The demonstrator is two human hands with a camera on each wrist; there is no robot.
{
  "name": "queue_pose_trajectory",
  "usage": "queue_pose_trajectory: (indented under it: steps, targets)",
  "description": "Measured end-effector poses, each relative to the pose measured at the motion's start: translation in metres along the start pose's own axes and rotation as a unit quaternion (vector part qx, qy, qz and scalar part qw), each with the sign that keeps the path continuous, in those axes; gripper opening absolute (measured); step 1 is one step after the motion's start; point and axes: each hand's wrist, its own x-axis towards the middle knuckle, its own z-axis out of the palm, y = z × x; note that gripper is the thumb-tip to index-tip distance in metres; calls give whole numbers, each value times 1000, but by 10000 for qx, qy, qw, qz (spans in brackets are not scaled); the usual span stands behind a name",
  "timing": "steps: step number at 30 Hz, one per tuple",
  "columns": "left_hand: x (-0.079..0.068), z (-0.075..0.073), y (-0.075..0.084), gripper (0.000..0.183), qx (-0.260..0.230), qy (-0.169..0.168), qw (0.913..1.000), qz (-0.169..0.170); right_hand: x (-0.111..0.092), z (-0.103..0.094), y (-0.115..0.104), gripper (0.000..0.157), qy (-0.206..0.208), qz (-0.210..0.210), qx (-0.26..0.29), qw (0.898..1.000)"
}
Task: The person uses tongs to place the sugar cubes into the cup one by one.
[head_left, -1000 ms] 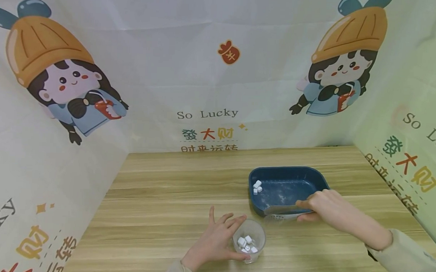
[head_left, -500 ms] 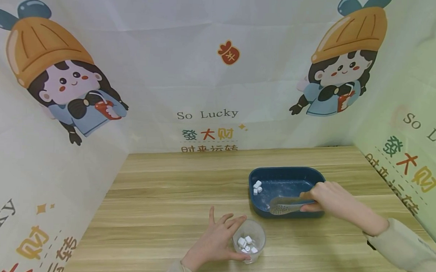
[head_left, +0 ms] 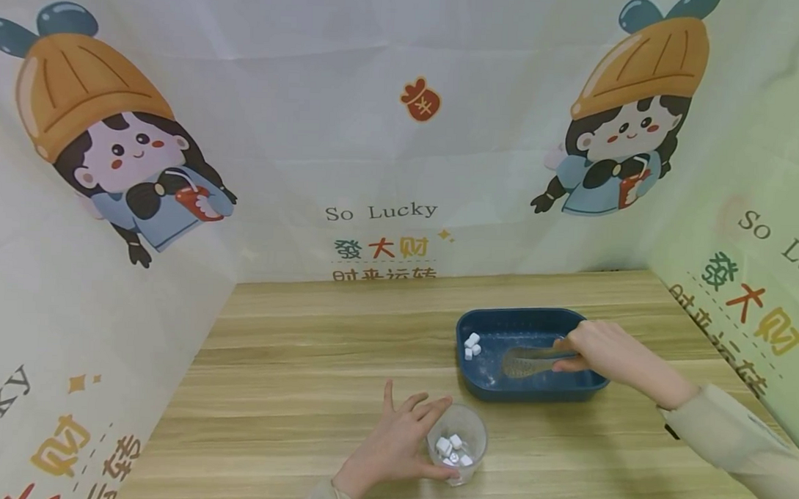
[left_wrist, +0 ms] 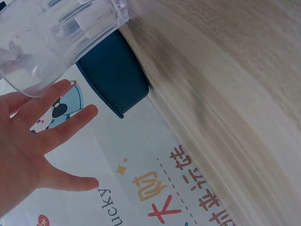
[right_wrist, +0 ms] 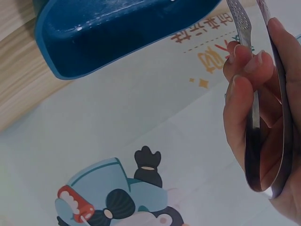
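My left hand (head_left: 396, 444) steadies a clear plastic cup (head_left: 470, 427) between thumb and index finger, its other fingers spread. Several small white cubes (head_left: 442, 446) lie in the cup. The right hand (head_left: 607, 352) grips metal tongs (head_left: 524, 362) with perforated ends, held over the dark blue tray (head_left: 529, 395). In the right wrist view the tongs (right_wrist: 253, 136) look spread apart, with nothing visible between their arms; their tips run out of frame. A few white cubes (head_left: 472, 346) sit together at the tray's left end.
The tray stands on a wood-grain tabletop (head_left: 317, 335), behind and to the right of the cup. White printed sheets (head_left: 298, 128) rise at the back and both sides of the table.
The right hand has carried the tongs from the tray's front rim back over its inside. The left hand and the cup stay where they were.
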Motion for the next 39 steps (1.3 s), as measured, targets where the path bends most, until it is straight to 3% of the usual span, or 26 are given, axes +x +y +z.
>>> queue_pose_trajectory:
  steps: [15,31,39]
  targets:
    - [0,0,0,92,-54,-33,10000,-38,17,8,15,31,-144,355,-36,9993]
    - [0,-2,1,92,-96,-113,9999,-78,49,35,22,21,-33,212,-503,9985]
    - [0,0,1,92,10,-42,10000,-43,60,45,19,33,3,356,-364,9987]
